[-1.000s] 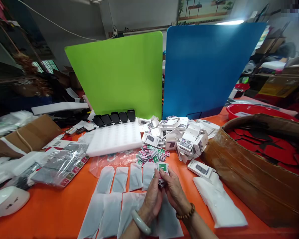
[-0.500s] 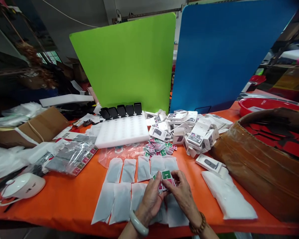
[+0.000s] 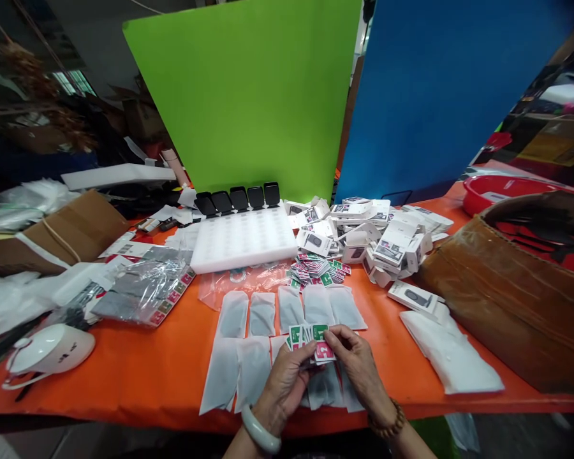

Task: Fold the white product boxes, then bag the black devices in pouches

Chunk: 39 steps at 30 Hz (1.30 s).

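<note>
Near the table's front edge my left hand (image 3: 287, 379) is closed on a fanned stack of small green and pink cards (image 3: 297, 336). My right hand (image 3: 356, 360) pinches the right side of the same cards, at a green and pink card (image 3: 324, 350). Beneath and behind both hands lie two rows of translucent white sleeves (image 3: 252, 363) with dark flat items inside. A loose pile of similar cards (image 3: 316, 270) lies beyond the back row, partly on a clear plastic sheet (image 3: 243, 280).
White foam block (image 3: 243, 241) with black devices (image 3: 239, 198) stands behind, small white boxes (image 3: 395, 239) to its right. A brown container (image 3: 497, 299) and white bag (image 3: 454, 354) are right; a white cup (image 3: 52, 349) and plastic-wrapped pack (image 3: 143, 287) are left.
The view has tilted down and shifted a little left. The cards in my hands are fanned wider, with more green and pink faces showing, and my right fingers have moved to the cards' right edge.
</note>
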{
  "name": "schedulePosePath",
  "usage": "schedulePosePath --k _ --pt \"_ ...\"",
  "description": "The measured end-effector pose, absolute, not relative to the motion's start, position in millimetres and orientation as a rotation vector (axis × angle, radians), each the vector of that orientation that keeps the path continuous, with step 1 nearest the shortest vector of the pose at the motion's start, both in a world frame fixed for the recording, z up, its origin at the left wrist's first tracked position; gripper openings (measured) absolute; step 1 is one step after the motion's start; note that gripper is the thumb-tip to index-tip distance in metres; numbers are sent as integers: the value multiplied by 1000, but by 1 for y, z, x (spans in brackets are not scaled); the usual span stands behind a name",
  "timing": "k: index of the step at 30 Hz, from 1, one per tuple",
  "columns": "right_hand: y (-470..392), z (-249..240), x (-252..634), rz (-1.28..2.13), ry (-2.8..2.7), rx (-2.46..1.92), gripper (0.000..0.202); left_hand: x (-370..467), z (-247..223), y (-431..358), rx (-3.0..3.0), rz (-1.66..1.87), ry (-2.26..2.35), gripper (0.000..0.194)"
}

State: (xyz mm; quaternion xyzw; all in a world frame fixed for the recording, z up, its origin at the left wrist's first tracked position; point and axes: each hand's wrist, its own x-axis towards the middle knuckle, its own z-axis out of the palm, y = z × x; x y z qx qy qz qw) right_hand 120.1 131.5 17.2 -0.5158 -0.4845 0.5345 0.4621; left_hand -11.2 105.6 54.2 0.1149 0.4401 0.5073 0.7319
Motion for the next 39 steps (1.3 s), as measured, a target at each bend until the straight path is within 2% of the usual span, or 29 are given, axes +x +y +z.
schedulePosePath --k 11,13,18,26,30,39 --pt "128 18 114 1042 -1293 -1400 34 -6 46 105 258 1158 1000 26" --pt "130 15 117 1072 -1259 -1400 35 -4 44 106 258 1159 1036 26" --pt "138 13 125 1408 -1029 -1273 38 2 40 109 249 1168 1102 34" --pt "148 5 141 1362 -950 -1259 42 3 34 111 210 1185 1129 53" --pt "167 1 156 1279 -941 -1322 36 1 36 111 196 1189 1125 49" --pt "206 -2 164 778 -1227 -1613 18 -4 47 106 117 1181 1057 23"
